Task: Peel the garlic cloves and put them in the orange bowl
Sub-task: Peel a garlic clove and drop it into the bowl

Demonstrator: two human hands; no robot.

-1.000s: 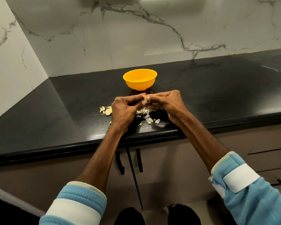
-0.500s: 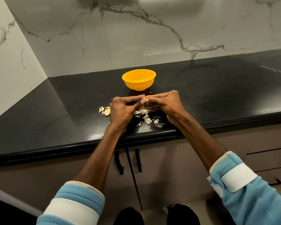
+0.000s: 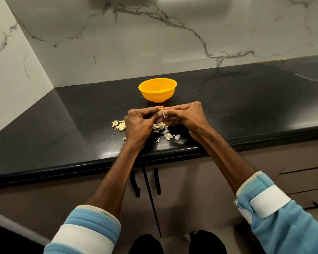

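Both hands meet over the black countertop just in front of the orange bowl. My left hand and my right hand pinch one small garlic cloves piece between their fingertips; a strip of skin hangs from it. Most of the clove is hidden by the fingers. A few unpeeled cloves lie on the counter left of my left hand. Loose skins are scattered under and in front of the hands. I cannot make out anything inside the bowl.
The counter's front edge runs just below the wrists, with cabinet doors and black handles beneath. A marble wall stands behind the bowl and at the left.
The hands stay together over the skins, working the clove; a strip of skin now hangs down between the fingertips. The bowl has not moved.
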